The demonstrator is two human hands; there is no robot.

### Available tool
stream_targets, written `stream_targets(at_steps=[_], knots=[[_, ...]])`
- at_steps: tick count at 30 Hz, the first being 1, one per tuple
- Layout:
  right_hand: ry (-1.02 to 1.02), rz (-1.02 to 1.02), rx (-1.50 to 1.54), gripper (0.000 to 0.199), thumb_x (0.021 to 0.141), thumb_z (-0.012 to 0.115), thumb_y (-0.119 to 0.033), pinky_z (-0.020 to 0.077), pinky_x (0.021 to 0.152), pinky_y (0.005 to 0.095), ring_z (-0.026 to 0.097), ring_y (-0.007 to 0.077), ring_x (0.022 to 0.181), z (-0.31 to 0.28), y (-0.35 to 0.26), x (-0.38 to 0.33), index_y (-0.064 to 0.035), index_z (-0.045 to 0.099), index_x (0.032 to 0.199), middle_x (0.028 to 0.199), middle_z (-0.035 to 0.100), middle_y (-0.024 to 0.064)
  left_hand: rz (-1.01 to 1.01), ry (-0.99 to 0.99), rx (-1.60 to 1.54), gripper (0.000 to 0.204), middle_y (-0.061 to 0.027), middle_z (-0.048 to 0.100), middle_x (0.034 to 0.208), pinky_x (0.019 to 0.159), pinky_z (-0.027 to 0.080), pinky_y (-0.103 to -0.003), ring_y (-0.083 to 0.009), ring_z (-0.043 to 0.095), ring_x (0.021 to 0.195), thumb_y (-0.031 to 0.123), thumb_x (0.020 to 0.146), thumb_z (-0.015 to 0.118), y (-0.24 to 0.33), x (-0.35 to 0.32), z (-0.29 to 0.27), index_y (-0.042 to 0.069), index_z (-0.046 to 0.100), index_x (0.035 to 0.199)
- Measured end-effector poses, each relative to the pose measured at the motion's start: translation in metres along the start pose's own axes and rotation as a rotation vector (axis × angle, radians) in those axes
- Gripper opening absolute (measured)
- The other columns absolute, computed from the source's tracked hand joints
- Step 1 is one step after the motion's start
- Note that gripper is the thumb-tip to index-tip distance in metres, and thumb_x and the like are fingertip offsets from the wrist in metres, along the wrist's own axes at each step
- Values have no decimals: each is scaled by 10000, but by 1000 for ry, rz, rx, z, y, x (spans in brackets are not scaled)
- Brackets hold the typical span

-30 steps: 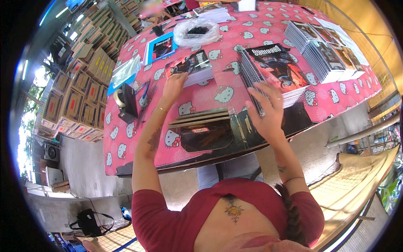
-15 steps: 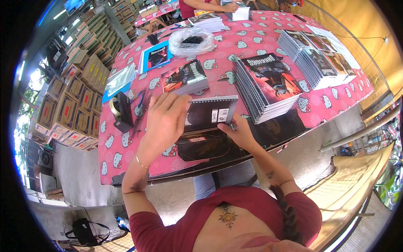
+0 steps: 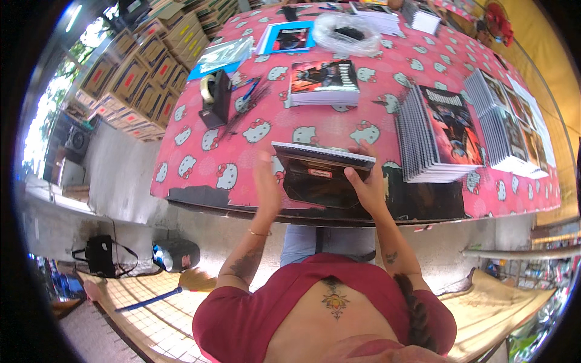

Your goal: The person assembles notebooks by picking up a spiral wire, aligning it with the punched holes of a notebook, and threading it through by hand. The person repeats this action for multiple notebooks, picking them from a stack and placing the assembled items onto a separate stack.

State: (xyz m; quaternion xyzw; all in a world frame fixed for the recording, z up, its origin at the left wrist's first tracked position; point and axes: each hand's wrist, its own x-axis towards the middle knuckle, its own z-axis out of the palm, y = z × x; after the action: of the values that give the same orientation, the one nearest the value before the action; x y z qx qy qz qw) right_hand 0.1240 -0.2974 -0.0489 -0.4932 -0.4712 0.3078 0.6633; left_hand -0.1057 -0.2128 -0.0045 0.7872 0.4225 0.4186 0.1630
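A spiral-bound notebook (image 3: 324,152) is tilted up above the table's near edge, showing its pale edge and part of a dark cover. My right hand (image 3: 370,184) grips its right end, thumb on the near side and fingers behind. My left hand (image 3: 267,184), blurred, is held beside the left end with fingers stretched out, apart from it. Beneath lies a dark board (image 3: 327,195) with a small red-and-white label. Beyond the notebook sits a low stack of notebooks (image 3: 324,81) with red-and-black covers. A taller spiral-bound stack (image 3: 445,136) stands right of my right hand.
On the patterned pink tablecloth (image 3: 254,132) stand a black tape dispenser (image 3: 216,100), blue pens (image 3: 249,89), clear plastic sleeves (image 3: 225,54) and a plastic bag (image 3: 346,36) of black coils. More notebook stacks (image 3: 511,127) are at right. Cardboard boxes (image 3: 136,85) are piled at far left.
My left hand has come off the notebook and dropped to its left side. The notebook has tipped from showing its back cover to nearly edge-on. The view has shifted left and down.
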Motion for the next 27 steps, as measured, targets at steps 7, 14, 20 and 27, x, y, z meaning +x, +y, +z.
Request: stream_targets(at_steps=[7,14,20,27], knots=[[-52,2,-23,417,916,773,-148,493,919,295,611,132,1008,-37,7,19,-19,572,1257,1093,661,53,95,167,434,247,-166,663,1057,839,509,-444,-346,621,1005,148,937,599,-157,94,18,-1,701,1106],[-62,-23,-45,503,905,795,-201,488,915,294,599,136,1013,-41,18,25,-11,546,1298,1117,636,57,115,80,830,141,-172,634,991,751,566,-406,-333,641,952,107,889,621,-210,134,20,16,665,988],[180,-413,-463,579,861,812,-234,429,1029,381,592,231,1136,-26,-38,37,-32,547,1335,1184,627,109,200,118,444,162,-158,631,872,680,541,-419,-312,665,816,96,924,626,-111,106,4,23,637,1067],[-210,-721,-862,242,855,736,-195,481,899,429,649,290,1006,60,-73,58,-95,707,1073,1096,682,72,89,127,-234,311,-144,683,895,630,494,-358,-244,644,733,9,934,594,-6,46,-11,26,651,1240]])
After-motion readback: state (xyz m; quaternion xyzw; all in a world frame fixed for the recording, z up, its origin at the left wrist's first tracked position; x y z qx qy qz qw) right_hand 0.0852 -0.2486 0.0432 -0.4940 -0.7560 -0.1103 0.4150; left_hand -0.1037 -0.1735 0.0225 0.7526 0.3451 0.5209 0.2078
